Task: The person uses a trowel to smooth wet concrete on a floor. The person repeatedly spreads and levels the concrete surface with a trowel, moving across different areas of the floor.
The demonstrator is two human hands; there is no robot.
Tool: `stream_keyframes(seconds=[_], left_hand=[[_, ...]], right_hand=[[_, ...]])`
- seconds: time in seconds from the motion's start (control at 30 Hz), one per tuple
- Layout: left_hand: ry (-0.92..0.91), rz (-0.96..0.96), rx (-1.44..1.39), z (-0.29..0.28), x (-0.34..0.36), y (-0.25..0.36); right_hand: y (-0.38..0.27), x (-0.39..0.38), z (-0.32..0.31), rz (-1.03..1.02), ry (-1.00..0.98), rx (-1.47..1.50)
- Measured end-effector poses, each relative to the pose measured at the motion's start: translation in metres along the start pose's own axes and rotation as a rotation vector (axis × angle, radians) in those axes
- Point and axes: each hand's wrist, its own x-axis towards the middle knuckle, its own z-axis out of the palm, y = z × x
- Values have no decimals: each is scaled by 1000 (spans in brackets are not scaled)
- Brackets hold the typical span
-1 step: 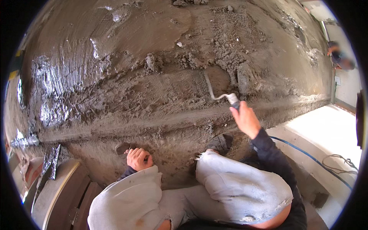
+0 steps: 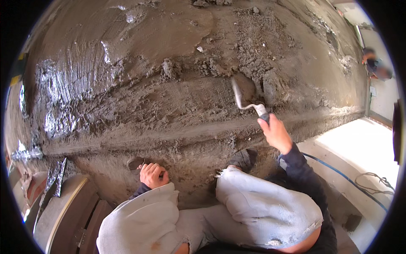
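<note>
My right hand [image 2: 277, 134] grips the dark handle of a trowel [image 2: 237, 95] with a cranked metal neck. The trowel's blade is tilted on edge, touching the wet grey-brown mortar [image 2: 186, 99] ahead of me. Close to the blade's tip lies a ridge of crumbly mortar lumps [image 2: 211, 67]. Resting at my left knee, my left hand [image 2: 154, 175] is curled into a loose fist, and no tool shows in it.
A thin string line [image 2: 169, 136] crosses the mortar from left to right. At lower left, a mortar-smeared blade-like tool [image 2: 54, 178] lies by a curved-looking wooden edge [image 2: 69, 207]. A blue hose [image 2: 338, 171] runs along the right. Another person [image 2: 375, 65] is far right.
My right hand and the trowel have shifted slightly to the right, and the blade now shows more of its bright edge. My left hand stays at the knee.
</note>
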Motion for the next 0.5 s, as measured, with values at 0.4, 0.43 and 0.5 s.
stream_keyframes(seconds=[0.4,0.43,0.5], left_hand=[[69,33,-1,3,8,-2],[52,24,2,3,6,-3],[30,12,-3,5,3,-3]], right_hand=[[-64,-16,-23,386,-778,359],[-53,-14,-28,415,-761,358],[-43,-11,-43,484,-715,340]])
